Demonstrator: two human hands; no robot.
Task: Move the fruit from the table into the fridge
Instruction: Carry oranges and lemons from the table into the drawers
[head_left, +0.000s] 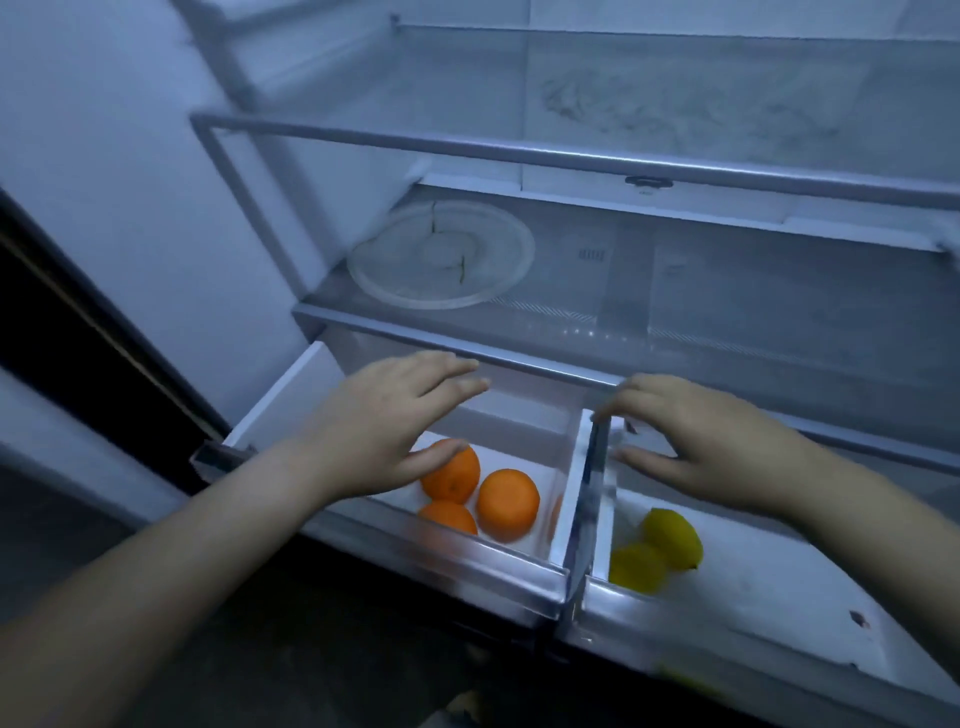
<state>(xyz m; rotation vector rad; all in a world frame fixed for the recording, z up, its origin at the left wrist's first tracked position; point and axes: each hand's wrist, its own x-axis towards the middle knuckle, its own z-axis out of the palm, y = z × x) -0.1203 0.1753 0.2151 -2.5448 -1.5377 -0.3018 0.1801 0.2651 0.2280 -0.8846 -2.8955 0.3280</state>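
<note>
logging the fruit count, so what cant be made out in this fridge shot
Head view: the left hand covers the back of the left drawer; fruit beyond the three oranges could be hidden.
Head view: the right hand hides the back of the right drawer, behind the two lemons.
The right drawer's far end is cut by the frame edge.
The table is out of view.

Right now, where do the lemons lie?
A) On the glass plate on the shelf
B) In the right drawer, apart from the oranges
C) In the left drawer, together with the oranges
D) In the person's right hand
B: the two lemons lie in the right drawer, while the three oranges sit in the left drawer.
</note>
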